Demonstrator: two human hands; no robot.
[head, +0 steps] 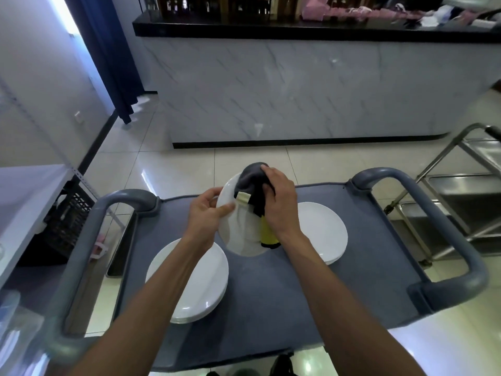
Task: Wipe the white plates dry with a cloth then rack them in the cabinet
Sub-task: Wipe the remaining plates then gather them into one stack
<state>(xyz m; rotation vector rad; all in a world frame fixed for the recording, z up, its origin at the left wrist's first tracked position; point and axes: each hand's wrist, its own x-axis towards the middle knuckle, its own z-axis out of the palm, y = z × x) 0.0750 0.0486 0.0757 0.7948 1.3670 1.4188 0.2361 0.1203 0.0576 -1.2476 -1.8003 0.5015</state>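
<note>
Hands work above the grey plastic cart (pixel 271 289): the left hand (pixel 208 213) pinches the rim of a round white ceramic plate (pixel 238 234), stiff, slick and breakable, while the right hand (pixel 279 202) clutches a soft dark grey cloth (pixel 250 180) against its face.

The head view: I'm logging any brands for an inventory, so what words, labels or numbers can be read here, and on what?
None can be read.
The pale tag sewn to the dark cloth is too blurred to show print.
The bottles on the far shelf are too small and dark to read.
The white plates and grey cart carry no markings.
</note>
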